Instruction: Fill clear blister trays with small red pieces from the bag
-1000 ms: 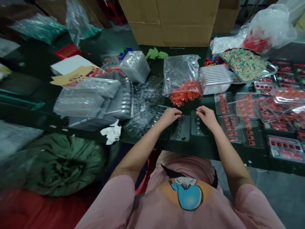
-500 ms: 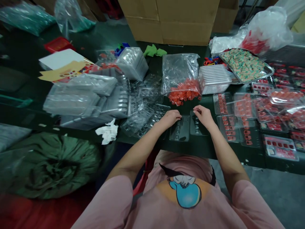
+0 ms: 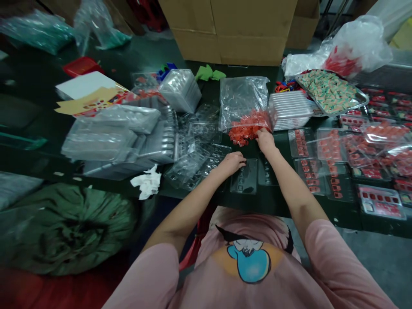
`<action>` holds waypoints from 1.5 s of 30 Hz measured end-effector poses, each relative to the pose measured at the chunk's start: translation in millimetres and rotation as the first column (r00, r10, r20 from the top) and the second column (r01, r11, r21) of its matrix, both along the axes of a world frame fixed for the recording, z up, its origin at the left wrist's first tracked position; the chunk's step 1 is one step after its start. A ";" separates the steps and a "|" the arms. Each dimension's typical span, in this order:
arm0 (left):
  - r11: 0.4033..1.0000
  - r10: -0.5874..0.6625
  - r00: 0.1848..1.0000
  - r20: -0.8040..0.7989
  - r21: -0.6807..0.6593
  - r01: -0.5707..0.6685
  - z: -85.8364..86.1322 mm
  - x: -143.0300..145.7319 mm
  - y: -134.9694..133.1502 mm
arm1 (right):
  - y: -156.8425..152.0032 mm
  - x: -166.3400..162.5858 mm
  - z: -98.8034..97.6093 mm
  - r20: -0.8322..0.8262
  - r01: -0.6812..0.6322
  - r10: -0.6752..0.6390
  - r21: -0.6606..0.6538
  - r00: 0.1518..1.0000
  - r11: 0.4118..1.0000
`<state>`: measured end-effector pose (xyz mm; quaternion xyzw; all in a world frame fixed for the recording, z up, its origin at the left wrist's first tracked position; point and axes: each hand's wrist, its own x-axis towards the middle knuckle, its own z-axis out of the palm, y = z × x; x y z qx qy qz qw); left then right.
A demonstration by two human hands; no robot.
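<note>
My left hand (image 3: pixel 234 163) is closed, fingers pinched together at the upper left edge of a clear plastic blister tray (image 3: pixel 247 180) that lies flat on the dark table. My right hand (image 3: pixel 266 140) reaches into the right side of a heap of small red plastic pieces (image 3: pixel 243 128). Its fingers are curled, and the tips are hidden among the pieces. The heap spills out of a clear plastic bag (image 3: pixel 243 92). Below my right wrist lies a second clear blister tray (image 3: pixel 265 174), partly covered by the forearm.
Blister trays filled with red pieces (image 3: pixel 309 174) lie at right. Behind them are a stack of clear trays (image 3: pixel 289 107) and a metal tray of small green-and-tan pieces (image 3: pixel 334 92). Piled clear packaging (image 3: pixel 103 139) and crumpled white tissue (image 3: pixel 148 182) sit at left. A cardboard box (image 3: pixel 231 34) stands behind.
My right hand has moved forward, from the top of the right-hand blister tray to the heap of red pieces. My left hand has stayed at its tray's edge.
</note>
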<state>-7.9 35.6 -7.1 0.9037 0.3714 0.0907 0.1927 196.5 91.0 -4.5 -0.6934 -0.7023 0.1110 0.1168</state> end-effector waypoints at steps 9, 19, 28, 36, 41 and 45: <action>0.867 0.486 0.658 0.575 -0.415 -0.277 13.7 21.6 10.5 | -28.7 21.9 0.4 -0.524 -0.068 0.146 0.164 0.839 0.984; 0.478 0.810 0.339 0.479 -0.873 0.091 21.2 61.3 -11.6 | -98.4 20.0 21.3 -0.649 -0.084 0.266 0.297 0.713 0.951; 0.509 0.815 0.256 0.520 -0.853 0.113 22.9 56.1 -30.9 | -122.4 10.8 29.6 -0.591 -0.090 0.297 0.354 0.750 0.931; 0.588 0.769 0.277 0.577 -0.808 0.050 21.4 45.1 -40.4 | -130.9 3.6 29.7 -0.560 -0.158 0.373 0.395 0.740 0.905; 0.500 0.783 0.342 0.520 -0.853 0.150 20.4 34.0 -44.9 | -136.7 -0.2 27.3 -0.554 -0.131 0.366 0.417 0.748 0.899; 0.438 0.814 0.334 0.476 -0.880 0.185 19.8 29.6 -52.0 | -144.6 -0.6 25.4 -0.552 -0.140 0.373 0.417 0.746 0.898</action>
